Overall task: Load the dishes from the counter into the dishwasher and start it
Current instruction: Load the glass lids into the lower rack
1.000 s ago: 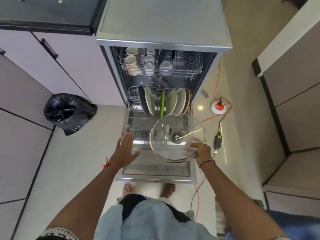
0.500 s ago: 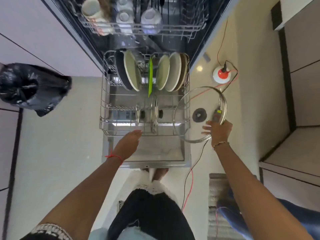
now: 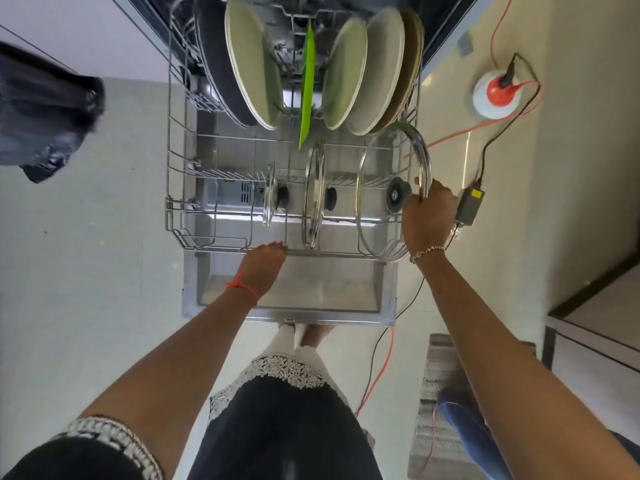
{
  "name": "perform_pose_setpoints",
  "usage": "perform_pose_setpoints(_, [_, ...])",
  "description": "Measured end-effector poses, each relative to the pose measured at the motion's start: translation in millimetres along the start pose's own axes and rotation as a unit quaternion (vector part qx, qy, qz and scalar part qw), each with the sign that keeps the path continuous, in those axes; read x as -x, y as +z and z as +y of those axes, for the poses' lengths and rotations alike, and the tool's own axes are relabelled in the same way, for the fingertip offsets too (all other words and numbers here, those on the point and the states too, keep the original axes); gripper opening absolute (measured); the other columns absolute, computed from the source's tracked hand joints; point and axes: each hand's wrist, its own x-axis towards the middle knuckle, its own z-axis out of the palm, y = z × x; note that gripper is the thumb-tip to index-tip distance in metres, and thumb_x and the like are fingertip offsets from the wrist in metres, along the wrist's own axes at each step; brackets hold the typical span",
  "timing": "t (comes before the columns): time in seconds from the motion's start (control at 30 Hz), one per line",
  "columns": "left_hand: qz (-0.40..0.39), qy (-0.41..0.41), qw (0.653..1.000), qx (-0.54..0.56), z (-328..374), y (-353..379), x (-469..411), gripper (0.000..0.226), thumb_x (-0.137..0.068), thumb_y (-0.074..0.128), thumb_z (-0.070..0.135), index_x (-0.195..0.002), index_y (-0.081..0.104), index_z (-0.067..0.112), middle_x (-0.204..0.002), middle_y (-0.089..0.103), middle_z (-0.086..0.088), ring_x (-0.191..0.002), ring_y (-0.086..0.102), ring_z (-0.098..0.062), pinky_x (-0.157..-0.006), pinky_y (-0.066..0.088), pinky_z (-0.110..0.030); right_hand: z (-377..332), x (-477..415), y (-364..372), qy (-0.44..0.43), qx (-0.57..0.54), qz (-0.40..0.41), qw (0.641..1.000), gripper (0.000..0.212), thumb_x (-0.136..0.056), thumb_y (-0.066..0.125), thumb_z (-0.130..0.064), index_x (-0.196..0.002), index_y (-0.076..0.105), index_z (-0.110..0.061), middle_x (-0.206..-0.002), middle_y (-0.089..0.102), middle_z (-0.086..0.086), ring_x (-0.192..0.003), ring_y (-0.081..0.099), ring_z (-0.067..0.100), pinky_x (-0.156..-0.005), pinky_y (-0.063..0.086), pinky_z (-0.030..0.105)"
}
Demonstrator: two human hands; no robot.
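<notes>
R hand (image 3: 427, 216) grips glass lid (image 3: 394, 194) rim, upright in rack (image 3: 173, 202); L hand (image 3: 261, 268) fingers straight, touching rack front.

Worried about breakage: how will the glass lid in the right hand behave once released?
The glass lid looks rigid, probably fragile. Standing on its round rim, it may roll or tip once the right hand lets go.

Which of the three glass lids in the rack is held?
The largest glass lid, rightmost in the lower rack: the right hand grips its rim. The small lid and the middle lid stand untouched.
</notes>
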Motion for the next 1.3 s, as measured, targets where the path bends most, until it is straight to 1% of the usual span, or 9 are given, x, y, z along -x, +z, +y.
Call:
perform_pose_setpoints(0.17, [-0.003, -0.026, 1.0, 0.015, -1, 10, -9, 0.04, -0.097, 0.031, -0.002, -0.135, 0.042, 0.006, -0.125, 0.054, -0.014, -0.114, 0.055, -0.026, -0.099, 0.044, -0.033, -5, -5, 19, -0.015, 0.054, -0.016, 0.998, 0.029, -0.093, 0.05, -0.019, -0.112, 0.056, 0.001, -0.11, 0.059, 0.02, -0.105, 0.051, 0.032, -0.082, 0.039, 0.033])
perform_pose_setpoints(0.27, [0.0, -0.038, 0.999, 0.031, -5, 14, -14, 0.038, -0.099, 0.031, 0.001, -0.133, 0.046, 0.009, -0.116, 0.056, -0.014, -0.107, 0.056, -0.026, -0.095, 0.045, -0.032, -11, -9, 26, -0.022, 0.083, -0.027, 0.996, 0.03, -0.094, 0.05, -0.021, -0.115, 0.055, -0.001, -0.112, 0.059, 0.017, -0.106, 0.052, 0.03, -0.084, 0.041, 0.032])
perform_pose_setpoints(0.4, [0.002, -0.048, 0.998, 0.048, -9, 14, -20, 0.036, -0.1, 0.029, 0.008, -0.13, 0.05, 0.008, -0.116, 0.056, -0.015, -0.107, 0.055, -0.028, -0.094, 0.041, -0.032, -23, -18, 30, -0.033, 0.084, -0.035, 0.995, 0.029, -0.094, 0.05, -0.02, -0.112, 0.055, 0.002, -0.113, 0.058, 0.019, -0.106, 0.053, 0.031, -0.085, 0.042, 0.034])
perform_pose_setpoints(0.57, [0.007, -0.051, 0.996, 0.067, -12, 18, -22, 0.038, -0.099, 0.035, 0.003, -0.133, 0.049, 0.012, -0.12, 0.056, -0.015, -0.109, 0.055, -0.028, -0.097, 0.042, -0.032, -37, -28, 29, -0.042, 0.101, -0.057, 0.992, 0.026, -0.091, 0.049, -0.01, -0.113, 0.053, 0.003, -0.118, 0.054, 0.019, -0.109, 0.052, 0.033, -0.087, 0.042, 0.034])
perform_pose_setpoints(0.67, [0.011, -0.057, 0.995, 0.082, -13, 20, -23, 0.038, -0.098, 0.038, 0.001, -0.132, 0.049, 0.013, -0.12, 0.056, -0.015, -0.11, 0.055, -0.029, -0.098, 0.042, -0.033, -41, -32, 23, -0.029, 0.091, -0.045, 0.994, 0.028, -0.087, 0.047, -0.004, -0.113, 0.051, 0.004, -0.12, 0.052, 0.02, -0.112, 0.05, 0.034, -0.09, 0.04, 0.036])
perform_pose_setpoints(0.83, [0.021, -0.051, 0.993, 0.106, -14, 23, -24, 0.037, -0.097, 0.04, 0.0, -0.13, 0.052, 0.011, -0.119, 0.058, -0.016, -0.108, 0.056, -0.029, -0.097, 0.042, -0.033, -34, -29, 23, -0.016, 0.085, -0.05, 0.995, 0.028, -0.088, 0.046, -0.004, -0.114, 0.051, 0.003, -0.121, 0.052, 0.019, -0.112, 0.051, 0.033, -0.09, 0.04, 0.033])
perform_pose_setpoints(1.0, [0.032, -0.05, 0.991, 0.117, -16, 25, -24, 0.037, -0.097, 0.041, 0.0, -0.13, 0.053, 0.011, -0.118, 0.059, -0.016, -0.107, 0.057, -0.029, -0.097, 0.044, -0.033, -21, -20, 39, -0.002, 0.069, -0.051, 0.996, 0.027, -0.089, 0.048, -0.005, -0.113, 0.052, 0.005, -0.119, 0.053, 0.021, -0.11, 0.052, 0.034, -0.089, 0.042, 0.035])
perform_pose_setpoints(1.2, [0.041, -0.056, 0.99, 0.119, -18, 31, -24, 0.037, -0.097, 0.041, 0.001, -0.13, 0.052, 0.012, -0.119, 0.059, -0.016, -0.107, 0.057, -0.029, -0.097, 0.043, -0.033, -20, -17, 58, -0.034, 0.071, -0.064, 0.995, 0.027, -0.091, 0.05, -0.013, -0.111, 0.054, 0.004, -0.116, 0.056, 0.02, -0.107, 0.054, 0.032, -0.083, 0.043, 0.03])
perform_pose_setpoints(1.3, [0.045, -0.056, 0.989, 0.128, -19, 33, -25, 0.036, -0.096, 0.043, 0.001, -0.129, 0.054, 0.012, -0.12, 0.06, -0.015, -0.108, 0.057, -0.029, -0.098, 0.043, -0.034, -18, -20, 66, -0.049, 0.057, -0.064, 0.995, 0.025, -0.091, 0.051, -0.014, -0.109, 0.056, 0.003, -0.113, 0.058, 0.018, -0.107, 0.053, 0.028, -0.076, 0.036, 0.019])
